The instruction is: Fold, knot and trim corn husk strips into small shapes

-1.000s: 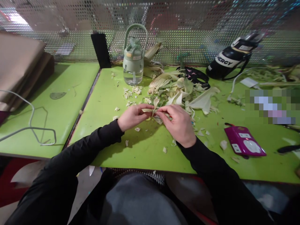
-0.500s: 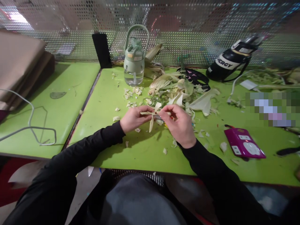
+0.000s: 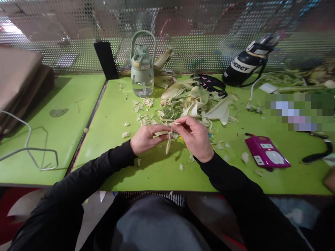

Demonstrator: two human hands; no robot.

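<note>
My left hand [image 3: 143, 138] and my right hand [image 3: 194, 136] meet over the green table [image 3: 157, 167], both pinched on a strip of pale corn husk [image 3: 167, 137]. The strip runs between the fingertips, with one loose end hanging down toward the table. Just behind my hands lies a heap of corn husks [image 3: 193, 101]. Small husk scraps [image 3: 142, 108] are scattered around.
A pale green water bottle [image 3: 142, 66] and a black phone [image 3: 106, 60] stand at the back by the perforated metal screen. A magenta power strip [image 3: 267, 155] lies to the right, a black bag [image 3: 246, 62] at the back right. White cable [image 3: 28, 148] loops on the left table.
My hands have turned the husk strip so that one end now hangs down. The view has shifted slightly, so everything sits a little further left.
</note>
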